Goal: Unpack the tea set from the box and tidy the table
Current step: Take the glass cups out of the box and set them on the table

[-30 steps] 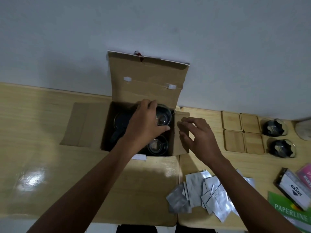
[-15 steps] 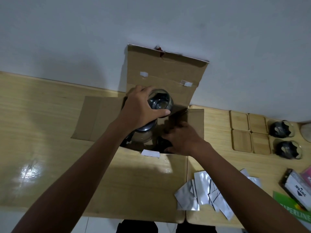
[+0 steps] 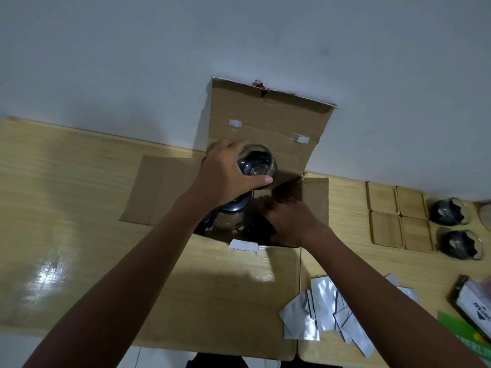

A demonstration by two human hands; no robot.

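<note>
Tea set items remain partly in the cardboard box [image 3: 268, 123], which stands open at the back edge of the table [image 3: 66, 203], its tall rear flap against the wall. Left hand [image 3: 225, 176] grips a clear glass cup [image 3: 256, 164] above the box opening, fingers curled round the far side, thumb across the near side. Beneath that hand a glass teapot [image 3: 231, 216] with a dark lid sits inside the box. Right hand [image 3: 289, 221] is down in the right half of the box, fingers bent on a dark item; whether it actually grips this cannot be told. Four wooden coasters [image 3: 398, 213] lie in a square near the back right of the table. Just beside them, toward the right edge, stand two glass cups with dark wrapping inside [image 3: 451, 229]. Silver sachets [image 3: 324, 312] lie loosely heaped at the front edge. Printed packets [image 3: 473, 304] sit at the front right corner
</note>
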